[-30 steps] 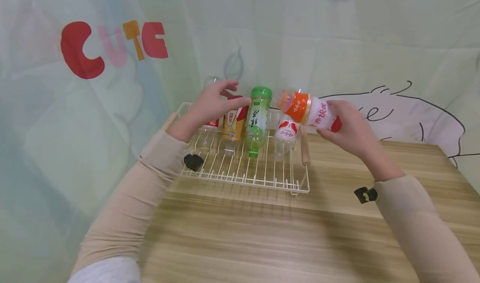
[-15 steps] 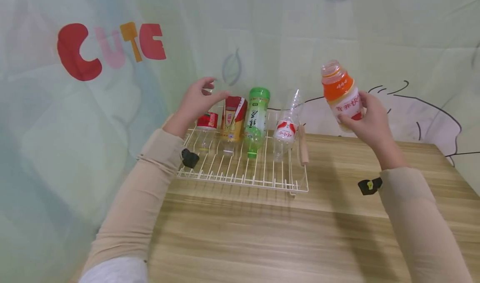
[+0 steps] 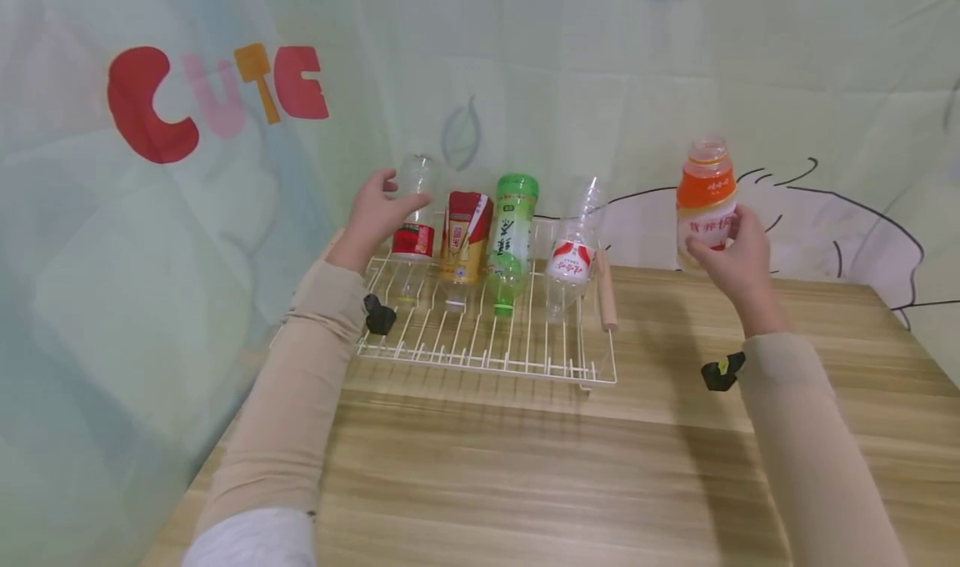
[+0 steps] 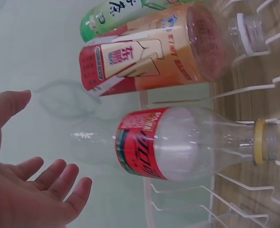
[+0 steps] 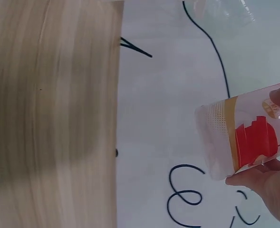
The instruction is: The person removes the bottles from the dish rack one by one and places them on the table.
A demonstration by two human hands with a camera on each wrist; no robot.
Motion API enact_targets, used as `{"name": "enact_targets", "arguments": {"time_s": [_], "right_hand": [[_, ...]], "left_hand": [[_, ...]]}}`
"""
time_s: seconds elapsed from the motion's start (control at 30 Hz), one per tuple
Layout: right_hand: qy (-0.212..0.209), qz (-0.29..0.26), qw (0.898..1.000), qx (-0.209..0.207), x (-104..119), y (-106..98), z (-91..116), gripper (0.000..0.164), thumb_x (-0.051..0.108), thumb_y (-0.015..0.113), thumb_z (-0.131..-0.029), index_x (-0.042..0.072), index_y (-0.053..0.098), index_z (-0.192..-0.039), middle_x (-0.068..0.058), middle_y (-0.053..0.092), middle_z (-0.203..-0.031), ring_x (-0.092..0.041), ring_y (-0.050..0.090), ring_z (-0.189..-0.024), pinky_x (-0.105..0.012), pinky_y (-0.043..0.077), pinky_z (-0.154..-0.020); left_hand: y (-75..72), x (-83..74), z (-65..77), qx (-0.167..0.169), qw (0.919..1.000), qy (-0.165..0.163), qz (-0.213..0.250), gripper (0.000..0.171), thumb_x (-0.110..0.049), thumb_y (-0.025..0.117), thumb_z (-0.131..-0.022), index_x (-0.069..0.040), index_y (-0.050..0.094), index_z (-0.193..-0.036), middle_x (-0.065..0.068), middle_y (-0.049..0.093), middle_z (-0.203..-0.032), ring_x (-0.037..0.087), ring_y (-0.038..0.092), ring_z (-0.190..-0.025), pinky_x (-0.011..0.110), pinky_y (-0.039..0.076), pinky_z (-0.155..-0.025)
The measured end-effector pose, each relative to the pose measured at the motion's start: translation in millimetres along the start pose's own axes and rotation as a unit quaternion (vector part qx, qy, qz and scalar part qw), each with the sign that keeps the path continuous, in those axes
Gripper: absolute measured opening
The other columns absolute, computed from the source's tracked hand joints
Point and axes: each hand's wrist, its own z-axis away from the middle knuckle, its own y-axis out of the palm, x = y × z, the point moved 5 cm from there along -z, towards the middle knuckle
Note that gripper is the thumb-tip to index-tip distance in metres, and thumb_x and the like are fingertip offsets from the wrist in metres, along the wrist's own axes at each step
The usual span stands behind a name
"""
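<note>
My right hand [image 3: 738, 263] grips an empty plastic bottle [image 3: 707, 190] with an orange and white label, held upright above the table with its open neck up. In the right wrist view, fingers and thumb wrap this bottle [image 5: 256, 137], near its clear base. My left hand [image 3: 375, 221] is beside the base of a clear bottle with a red label [image 3: 412, 240]. The left wrist view shows that hand [image 4: 33, 180] with its fingers spread and apart from the red-label bottle [image 4: 142, 142], which lies neck-down in a white wire rack [image 3: 480, 365].
Also neck-down in the rack are a red and gold bottle [image 3: 467, 238], a green bottle [image 3: 513, 217] and a clear bottle with a white and red label [image 3: 572, 260]. A wooden handle [image 3: 607, 292] is on the rack's right side. Printed curtain hangs behind the wooden table [image 3: 525, 467].
My right hand has carried the orange and white bottle rightward, away from the rack, and turned it upright. My left hand has moved left, away from the green bottle.
</note>
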Motion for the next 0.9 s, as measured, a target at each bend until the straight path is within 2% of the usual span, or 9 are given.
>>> {"name": "enact_targets", "arguments": {"time_s": [0.23,0.53,0.7,0.9], "right_hand": [[0.031,-0.024,0.999,0.012,-21,9,1,0.078,0.035,0.062,-0.092,0.005,0.019,-0.149,-0.021,0.034,-0.145,-0.037,0.035,-0.133,-0.054,0.038,-0.106],[0.078,-0.033,0.996,0.033,-41,23,-2,0.085,0.042,0.062,-0.091,0.005,0.014,-0.151,-0.021,0.031,-0.149,-0.038,0.033,-0.134,-0.052,0.035,-0.108],[0.09,-0.037,0.994,0.045,-48,32,0,0.086,0.041,0.062,-0.091,0.004,0.012,-0.15,-0.023,0.029,-0.15,-0.039,0.032,-0.135,-0.053,0.033,-0.109],[0.103,-0.038,0.993,0.053,-56,41,1,0.088,0.042,0.061,-0.091,0.003,0.009,-0.151,-0.024,0.027,-0.15,-0.04,0.033,-0.135,-0.053,0.033,-0.11]], "left_hand": [[3.1,21.2,-8.9,0.0,0.9992,-0.04,0.01,0.081,-0.032,0.065,-0.091,-0.006,0.019,-0.152,0.019,0.029,-0.153,0.034,0.035,-0.135,0.047,0.035,-0.109],[5.5,38.8,-12.3,0.031,0.996,-0.074,0.039,0.087,-0.029,0.065,-0.09,-0.009,0.009,-0.154,0.02,0.022,-0.155,0.035,0.03,-0.138,0.049,0.031,-0.112],[6.4,46.3,-11.4,0.047,0.9946,-0.088,0.029,0.092,-0.03,0.065,-0.09,-0.009,0.004,-0.154,0.02,0.02,-0.156,0.036,0.025,-0.141,0.05,0.027,-0.114],[8.8,51.1,-10.3,0.058,0.9939,-0.093,0.004,0.09,-0.031,0.065,-0.09,-0.004,0.006,-0.154,0.02,0.02,-0.156,0.035,0.023,-0.142,0.049,0.027,-0.114]]}}
